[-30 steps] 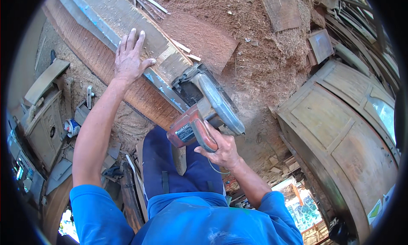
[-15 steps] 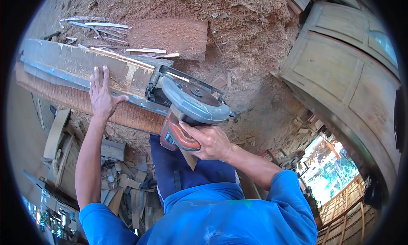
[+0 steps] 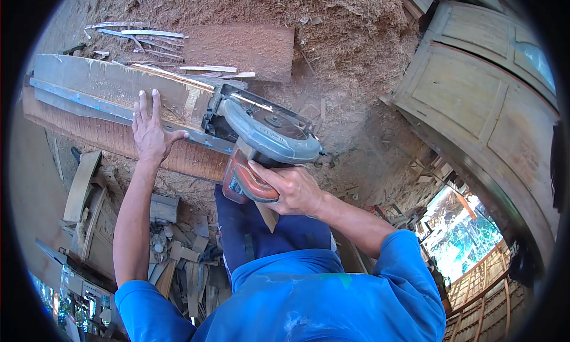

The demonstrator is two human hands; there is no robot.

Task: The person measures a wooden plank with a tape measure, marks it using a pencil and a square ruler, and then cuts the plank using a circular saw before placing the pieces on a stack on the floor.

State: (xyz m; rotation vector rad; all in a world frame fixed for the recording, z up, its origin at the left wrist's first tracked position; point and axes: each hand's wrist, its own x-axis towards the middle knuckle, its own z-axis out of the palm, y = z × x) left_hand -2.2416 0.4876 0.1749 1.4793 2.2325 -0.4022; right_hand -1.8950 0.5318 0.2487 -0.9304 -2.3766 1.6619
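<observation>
A circular saw (image 3: pixel 270 134) with a grey blade guard and an orange-red body sits on the right end of a wooden board (image 3: pixel 92 78). My right hand (image 3: pixel 295 190) is wrapped round the saw's rear handle. Flat on the board, with fingers spread, lies my left hand (image 3: pixel 151 130), a little left of the saw. A blue-smeared strip (image 3: pixel 77 92) runs along the board's near edge. Beneath is a reddish-brown plank (image 3: pixel 190 161). The cutting edge of the blade is mostly hidden by the guard and base.
Sawdust (image 3: pixel 350 51) covers the ground beyond the board, with a flat panel (image 3: pixel 237 51) and thin offcut strips (image 3: pixel 157 36) on it. A large panelled wooden piece (image 3: pixel 469 81) stands at the right. Wood scraps (image 3: pixel 184 259) are heaped at the lower left.
My left hand has slid slightly right along the board. The saw has shifted a little left relative to the board, still in my right hand.
</observation>
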